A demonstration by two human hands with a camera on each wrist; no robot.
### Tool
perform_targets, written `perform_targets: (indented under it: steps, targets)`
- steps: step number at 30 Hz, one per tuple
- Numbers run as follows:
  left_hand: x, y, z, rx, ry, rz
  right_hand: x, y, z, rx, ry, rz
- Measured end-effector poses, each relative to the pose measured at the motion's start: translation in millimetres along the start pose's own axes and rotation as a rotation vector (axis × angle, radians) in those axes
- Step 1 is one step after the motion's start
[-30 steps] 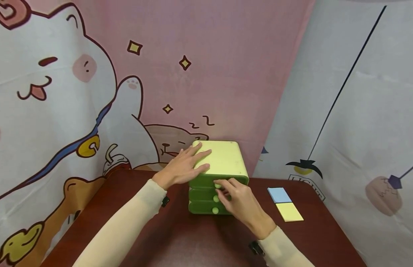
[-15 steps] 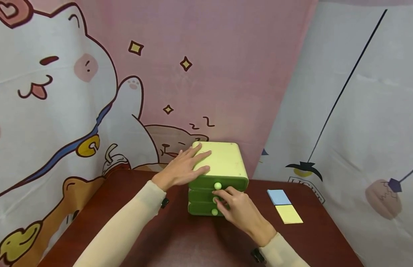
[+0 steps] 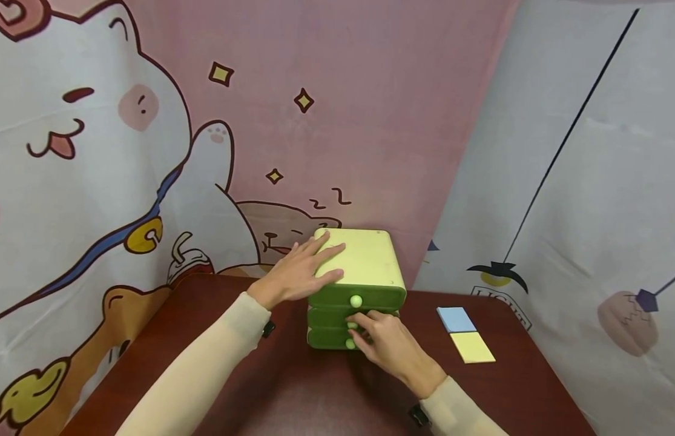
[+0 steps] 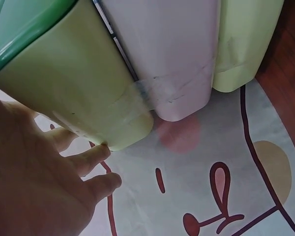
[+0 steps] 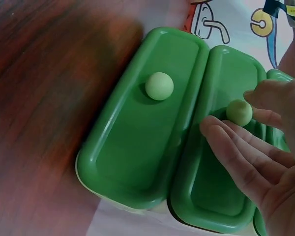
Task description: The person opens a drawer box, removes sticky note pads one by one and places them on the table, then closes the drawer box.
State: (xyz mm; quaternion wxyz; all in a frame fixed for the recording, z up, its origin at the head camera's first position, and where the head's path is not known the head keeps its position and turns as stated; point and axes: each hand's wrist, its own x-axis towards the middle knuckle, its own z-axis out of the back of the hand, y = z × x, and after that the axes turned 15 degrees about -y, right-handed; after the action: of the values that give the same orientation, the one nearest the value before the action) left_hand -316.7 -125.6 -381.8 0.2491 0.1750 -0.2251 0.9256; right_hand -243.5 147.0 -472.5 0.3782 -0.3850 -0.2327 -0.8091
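Observation:
A small drawer cabinet (image 3: 364, 257) with a pale yellow top and three green drawer fronts stands toward the back of the table. My left hand (image 3: 299, 269) lies on the left part of its top, fingers straight and spread. In the left wrist view, that hand's fingers (image 4: 96, 157) reach over the cabinet's edge, beside a pale yellow-green and pink side with clear tape. My right hand (image 3: 394, 345) pinches the round knob (image 5: 239, 112) of the middle drawer (image 5: 221, 182) between thumb and fingers. The top knob (image 3: 356, 301) and the bottom knob (image 5: 159, 86) are untouched.
Right of the cabinet, a blue sticky-note pad (image 3: 456, 319) and a yellow one (image 3: 473, 347) lie on the dark red-brown table (image 3: 293, 393). A cartoon-printed cloth (image 3: 381, 121) hangs close behind the cabinet.
My right hand has come down from the top drawer's knob to the middle one, leaving the top knob uncovered. My left hand has stayed on the cabinet's top.

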Motion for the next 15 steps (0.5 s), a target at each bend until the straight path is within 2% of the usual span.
perform_targets:
  steps: [15]
  targets:
    - [-1.1, 0.6, -1.0, 0.005, -0.014, -0.001, -2.5, -1.8, -5.5, -0.026, 0.013, 0.021]
